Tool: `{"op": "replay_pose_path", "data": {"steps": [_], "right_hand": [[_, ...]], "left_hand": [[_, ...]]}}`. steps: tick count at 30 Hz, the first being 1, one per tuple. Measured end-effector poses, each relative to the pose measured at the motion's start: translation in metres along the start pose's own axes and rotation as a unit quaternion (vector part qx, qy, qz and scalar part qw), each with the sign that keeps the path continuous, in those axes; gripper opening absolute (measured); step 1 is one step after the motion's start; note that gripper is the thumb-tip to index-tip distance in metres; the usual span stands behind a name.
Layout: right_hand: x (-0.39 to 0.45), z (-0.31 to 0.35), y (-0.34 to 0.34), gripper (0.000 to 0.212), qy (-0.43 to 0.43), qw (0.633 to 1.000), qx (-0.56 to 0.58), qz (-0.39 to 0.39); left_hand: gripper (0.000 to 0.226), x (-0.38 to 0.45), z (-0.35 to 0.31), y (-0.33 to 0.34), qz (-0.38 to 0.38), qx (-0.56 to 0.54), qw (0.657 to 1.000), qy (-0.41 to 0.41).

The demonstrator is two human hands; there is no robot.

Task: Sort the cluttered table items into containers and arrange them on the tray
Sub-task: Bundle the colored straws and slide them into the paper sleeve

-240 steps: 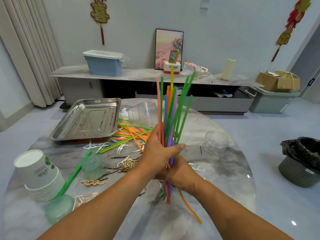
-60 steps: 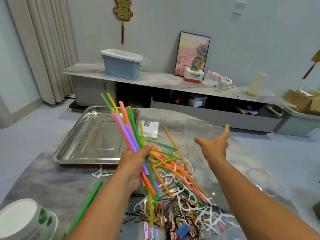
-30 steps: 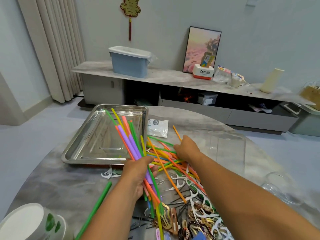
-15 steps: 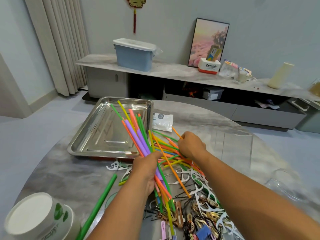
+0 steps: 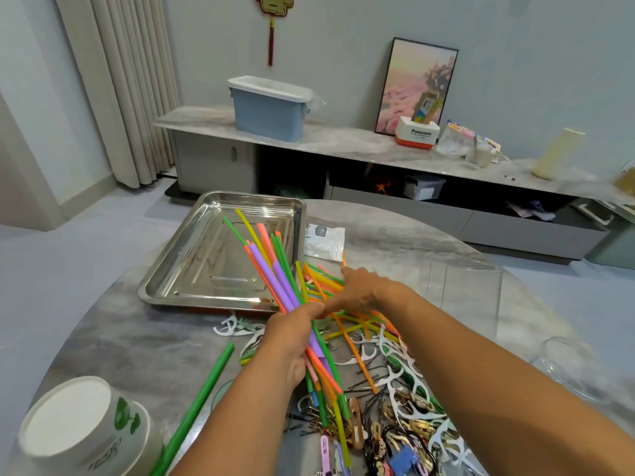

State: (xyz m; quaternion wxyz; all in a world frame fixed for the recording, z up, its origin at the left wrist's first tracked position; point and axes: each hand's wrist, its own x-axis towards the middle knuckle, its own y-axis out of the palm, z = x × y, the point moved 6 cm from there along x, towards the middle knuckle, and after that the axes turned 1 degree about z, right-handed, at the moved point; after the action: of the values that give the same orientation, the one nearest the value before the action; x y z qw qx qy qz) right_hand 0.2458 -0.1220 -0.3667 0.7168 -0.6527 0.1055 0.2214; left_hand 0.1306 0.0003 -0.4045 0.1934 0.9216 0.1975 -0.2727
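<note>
Left hand: the left hand point(image 5: 292, 341) is clenched around a bundle of coloured plastic drinking straws point(image 5: 275, 280), tilted, tops leaning out over the near right corner of the tray, lower ends pointing down at the clutter.
Right hand: the right hand point(image 5: 360, 290) lies on the loose straws point(image 5: 330, 286) spread on the counter just right of the tray; two seconds ago it was lifted open in the air, and it has since come down onto this pile. Its fingers point(image 5: 347, 271) curl down among the straws; I cannot tell whether they have pinched one yet.
Tray: the rectangular stainless steel tray point(image 5: 165, 286) sits at the far left of the round grey marble counter point(image 5: 103, 341), with nothing lying in it.
Containers: a clear square plastic container point(image 5: 464, 297) stands at the right of the counter, a stack of white paper cups point(image 5: 86, 431) at the near left edge.
Other clutter: white floss picks point(image 5: 405, 369), hair clips point(image 5: 412, 438) and one long green straw point(image 5: 202, 396) lie along the near edge.
Meaning for the task: gathering goes on; more straws look about to join the bundle, and no item has reached a container or the tray.
</note>
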Motion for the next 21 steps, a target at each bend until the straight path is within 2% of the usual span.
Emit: {"op": "replay_pose_path", "data": {"steps": [3,8,13,15,17,18,21], "right_hand": [[0.001,0.014,0.003,0.124,-0.021,0.999,-0.044,0.002],[0.002,0.031,0.001,0.091,-0.015,0.993,-0.116,0.012],[0.001,0.035,0.005,0.077,-0.004,0.983,-0.181,0.014],[0.000,0.033,0.007,0.062,-0.004,0.978,-0.206,-0.008],[0.000,0.029,0.008,0.034,-0.006,0.976,-0.215,-0.027],[-0.001,0.027,0.008,0.027,-0.003,0.977,-0.212,-0.031],[-0.004,0.022,0.007,0.024,-0.001,0.978,-0.206,-0.040]], "left_hand": [[0.035,0.000,0.002,0.001,0.011,0.003,1.000,-0.007],[0.027,0.000,0.005,0.003,0.014,-0.005,1.000,-0.012],[0.035,0.003,0.007,0.001,0.024,-0.035,0.999,-0.016],[0.035,0.003,0.006,0.002,0.027,-0.037,0.999,-0.013],[0.035,0.003,0.006,0.002,0.030,-0.040,0.999,-0.012],[0.034,0.003,0.006,0.003,0.032,-0.041,0.999,-0.013],[0.032,0.002,0.007,0.004,0.036,-0.045,0.998,-0.015]]}}
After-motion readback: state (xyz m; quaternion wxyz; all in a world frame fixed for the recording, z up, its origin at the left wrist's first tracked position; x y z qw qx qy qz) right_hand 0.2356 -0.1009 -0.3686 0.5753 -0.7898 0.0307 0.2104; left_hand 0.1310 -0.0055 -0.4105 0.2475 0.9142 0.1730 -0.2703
